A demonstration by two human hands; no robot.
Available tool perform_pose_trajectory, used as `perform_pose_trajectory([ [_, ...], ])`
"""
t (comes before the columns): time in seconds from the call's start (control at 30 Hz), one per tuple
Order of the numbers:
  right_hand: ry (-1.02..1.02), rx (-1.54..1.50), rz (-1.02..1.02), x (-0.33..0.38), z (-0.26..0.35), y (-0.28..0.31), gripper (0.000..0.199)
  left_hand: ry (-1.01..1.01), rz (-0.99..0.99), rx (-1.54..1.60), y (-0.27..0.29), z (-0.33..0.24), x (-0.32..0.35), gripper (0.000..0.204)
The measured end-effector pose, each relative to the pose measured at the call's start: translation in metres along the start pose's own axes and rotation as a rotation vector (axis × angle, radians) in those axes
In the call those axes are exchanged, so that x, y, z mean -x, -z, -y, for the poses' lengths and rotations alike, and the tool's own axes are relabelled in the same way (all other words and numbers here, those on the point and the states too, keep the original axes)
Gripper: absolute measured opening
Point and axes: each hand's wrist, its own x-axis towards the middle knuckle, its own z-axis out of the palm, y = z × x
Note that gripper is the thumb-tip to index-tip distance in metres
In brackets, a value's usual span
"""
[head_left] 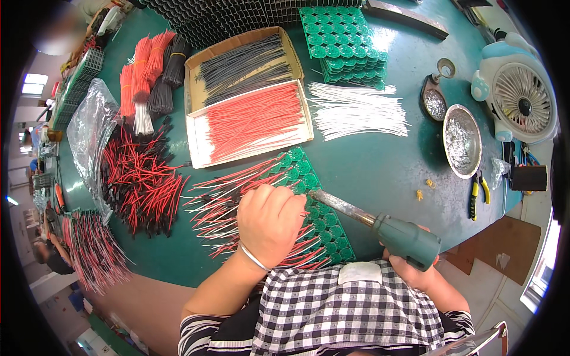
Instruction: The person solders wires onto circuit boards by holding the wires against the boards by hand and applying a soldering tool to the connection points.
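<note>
My left hand (272, 221) is closed over a green circuit board panel (333, 232), its fingertips pinched by the panel's middle. A short bit of wire shows at those fingertips; the rest of it is hidden by the hand. Red, black and white wires (217, 204) fan out leftward from the panel, running under and around this hand. In my right hand (409, 274) is a dark green soldering gun (408, 240), gripped from below. Its metal barrel slants up to the left, and the tip sits close to my left fingertips, over the round boards.
A shallow box (191, 142) of red and black wires lies beyond the panel, with white wires (359, 111) beside it. Stacked green panels (341, 38) stand farther back. Rightward are a metal bowl (462, 142), pliers (474, 199) and a fan (522, 98); leftward, a red-and-black wire pile (145, 184).
</note>
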Motion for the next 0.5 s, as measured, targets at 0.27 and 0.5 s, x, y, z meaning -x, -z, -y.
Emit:
perform_pose_trajectory([
  [0.27,-0.215,-0.298,-0.296,0.037,-0.011,0.003,0.038,0.001,0.003,-0.004,0.001,-0.002,-0.002,0.018],
  [0.5,0.135,-0.036,-1.036,0.055,-0.022,0.047,0.036,0.001,-0.024,0.009,0.0,0.0,0.0,0.015],
])
